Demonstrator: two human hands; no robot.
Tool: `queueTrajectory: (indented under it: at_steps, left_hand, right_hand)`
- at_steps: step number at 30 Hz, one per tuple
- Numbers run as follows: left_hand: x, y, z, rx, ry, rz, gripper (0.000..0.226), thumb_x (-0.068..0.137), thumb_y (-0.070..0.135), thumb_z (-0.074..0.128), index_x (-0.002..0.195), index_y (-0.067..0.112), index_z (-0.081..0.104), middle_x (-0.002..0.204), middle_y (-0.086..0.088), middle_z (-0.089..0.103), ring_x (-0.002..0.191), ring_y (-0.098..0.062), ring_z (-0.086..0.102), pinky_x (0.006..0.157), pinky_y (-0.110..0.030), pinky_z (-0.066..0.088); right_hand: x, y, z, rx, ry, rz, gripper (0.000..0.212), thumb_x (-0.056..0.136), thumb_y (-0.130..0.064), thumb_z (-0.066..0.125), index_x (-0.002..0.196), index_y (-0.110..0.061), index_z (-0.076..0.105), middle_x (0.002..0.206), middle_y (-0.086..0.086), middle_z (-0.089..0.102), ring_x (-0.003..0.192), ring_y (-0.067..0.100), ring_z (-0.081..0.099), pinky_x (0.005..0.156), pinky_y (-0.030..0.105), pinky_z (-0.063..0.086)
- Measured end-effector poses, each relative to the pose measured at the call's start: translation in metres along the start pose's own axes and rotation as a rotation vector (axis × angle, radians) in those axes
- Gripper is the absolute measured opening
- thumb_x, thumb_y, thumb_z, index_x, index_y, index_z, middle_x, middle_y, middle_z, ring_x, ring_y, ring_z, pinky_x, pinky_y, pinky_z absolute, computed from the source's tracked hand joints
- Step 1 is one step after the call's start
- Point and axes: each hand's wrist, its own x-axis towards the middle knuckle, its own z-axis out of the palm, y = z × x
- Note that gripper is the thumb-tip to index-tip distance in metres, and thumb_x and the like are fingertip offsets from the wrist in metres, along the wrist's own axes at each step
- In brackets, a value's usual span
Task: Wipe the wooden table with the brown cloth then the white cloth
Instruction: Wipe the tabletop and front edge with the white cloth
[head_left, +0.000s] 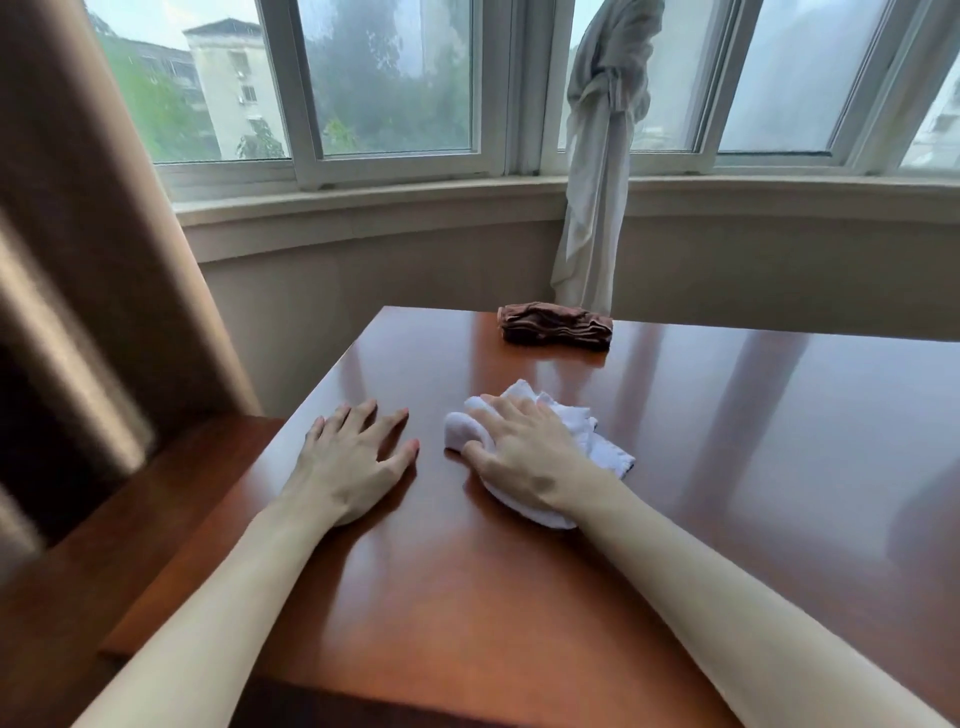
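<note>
The white cloth (540, 447) lies bunched under the right hand (524, 449) on the wooden table (727, 467), its long axis running from the near edge toward the far left. The fingers press down on it, lightly curled over the folds — the thumb hooks its near-left edge. The left hand (353, 457) rests flat beside it, fingers spread, holding nothing. The brown cloth (555, 325) sits folded at the far edge — likely finished with.
</note>
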Motion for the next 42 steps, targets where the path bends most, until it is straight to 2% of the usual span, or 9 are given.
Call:
queueTrajectory:
  at_steps: [5,11,15,20,24,28,32,38,42]
  left_hand:
    - [0.003,0.008,-0.014,0.099,-0.019,0.037,0.059,0.097,0.061,0.033,0.150,0.036,0.035,0.155,-0.004,0.037,0.145,-0.030,0.030,0.118,-0.049,0.024]
    - [0.030,0.052,-0.021,0.010,0.056,0.091,0.051,0.096,0.049,0.043,0.142,0.027,0.049,0.149,0.001,0.044,0.137,-0.023,0.041,0.108,-0.042,0.036]
    - [0.091,0.091,-0.011,-0.093,0.131,0.204,0.050,0.094,0.039,0.053,0.141,0.023,0.049,0.144,0.001,0.046,0.133,-0.023,0.042,0.106,-0.041,0.041]
    - [0.199,0.135,-0.007,-0.112,0.266,0.374,0.072,0.084,0.050,0.071,0.146,0.022,0.046,0.147,-0.005,0.045,0.138,-0.028,0.037,0.111,-0.039,0.034]
    - [0.276,0.150,0.000,-0.018,0.103,0.484,0.087,0.076,0.070,0.069,0.151,0.041,0.035,0.157,-0.004,0.036,0.147,-0.031,0.027,0.120,-0.046,0.026]
    - [0.299,0.157,0.023,-0.047,0.053,0.495,0.067,0.082,0.072,0.059,0.141,0.050,0.039,0.127,0.005,0.054,0.117,-0.025,0.053,0.098,-0.043,0.045]
    - [0.293,0.164,0.025,0.088,0.146,0.526,0.058,0.090,0.066,0.053,0.140,0.038,0.043,0.115,-0.003,0.051,0.106,-0.027,0.050,0.086,-0.044,0.042]
    - [0.272,0.130,-0.019,0.178,0.295,0.567,0.051,0.092,0.050,0.060,0.137,0.028,0.048,0.109,-0.008,0.051,0.101,-0.030,0.053,0.081,-0.046,0.046]
    - [0.259,0.059,-0.039,0.106,0.362,0.359,0.050,0.092,0.045,0.065,0.135,0.025,0.051,0.106,-0.012,0.053,0.100,-0.035,0.054,0.079,-0.049,0.045]
  right_hand:
    - [-0.095,-0.022,-0.010,0.082,-0.083,-0.207,0.065,0.084,-0.057,0.022,0.145,-0.045,0.040,0.159,-0.014,0.035,0.145,0.013,0.025,0.124,0.046,0.008]
    - [-0.018,0.081,-0.032,-0.017,0.071,0.319,0.059,0.083,-0.060,0.017,0.125,-0.036,0.052,0.142,-0.008,0.054,0.131,0.023,0.040,0.113,0.052,0.027]
    - [0.002,0.106,-0.025,0.010,0.105,0.269,0.063,0.084,-0.061,0.022,0.138,-0.038,0.048,0.149,-0.013,0.048,0.139,0.019,0.037,0.119,0.051,0.022]
    - [0.033,0.131,-0.024,0.035,0.149,0.260,0.057,0.082,-0.061,0.024,0.127,-0.040,0.051,0.140,-0.015,0.052,0.134,0.019,0.041,0.118,0.050,0.025]
    - [0.037,0.132,-0.020,0.019,0.166,0.245,0.070,0.077,-0.063,0.017,0.137,-0.042,0.047,0.148,-0.020,0.043,0.142,0.014,0.033,0.125,0.044,0.012]
    - [0.045,0.134,-0.024,0.059,0.130,0.228,0.073,0.077,-0.063,0.017,0.144,-0.045,0.043,0.153,-0.018,0.038,0.145,0.012,0.028,0.126,0.044,0.010]
    - [0.049,0.136,-0.024,0.031,0.069,0.229,0.080,0.075,-0.064,0.012,0.148,-0.046,0.039,0.159,-0.015,0.032,0.147,0.016,0.024,0.126,0.047,0.006]
    - [0.046,0.131,-0.030,-0.005,0.057,0.224,0.080,0.075,-0.061,0.010,0.146,-0.042,0.040,0.155,-0.014,0.037,0.143,0.019,0.029,0.123,0.046,0.009]
    - [0.045,0.128,-0.033,-0.015,0.044,0.241,0.082,0.073,-0.062,0.008,0.146,-0.043,0.041,0.154,-0.015,0.039,0.141,0.019,0.031,0.123,0.046,0.011]
